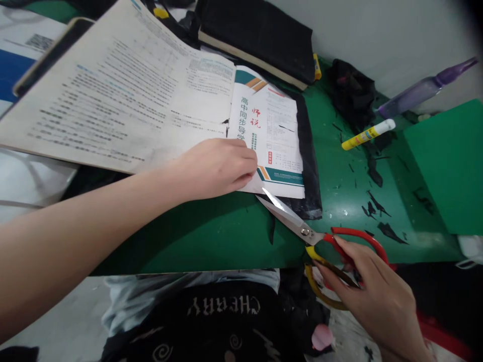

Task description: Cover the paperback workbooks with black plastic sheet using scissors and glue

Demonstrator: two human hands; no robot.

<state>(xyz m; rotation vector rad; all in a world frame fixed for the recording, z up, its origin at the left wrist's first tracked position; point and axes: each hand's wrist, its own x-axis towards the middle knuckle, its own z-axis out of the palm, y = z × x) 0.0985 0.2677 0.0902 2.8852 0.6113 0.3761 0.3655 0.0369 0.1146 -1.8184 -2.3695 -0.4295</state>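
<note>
An open book (151, 95) lies tilted on the green table, its left side a text page and its right side a title page (283, 115). Under the right part a black sheet (311, 171) sticks out past the edges. My left hand (219, 163) presses on the book near the fold, fingers curled and closed; what lies beneath the fingertips is hidden. My right hand (377, 286) holds scissors (305, 231) by their red and yellow handles. The blades are slightly apart, their tips by the lower edge of the book and black sheet, just below my left hand.
Thin black scraps (373, 206) lie scattered on the green table (188, 241). A yellow-and-white glue stick (368, 134), a purple bottle (422, 93) and a crumpled black piece (350, 90) are at the right. Behind the book sits a thick black-covered book (260, 37). A green board (449, 166) stands at far right.
</note>
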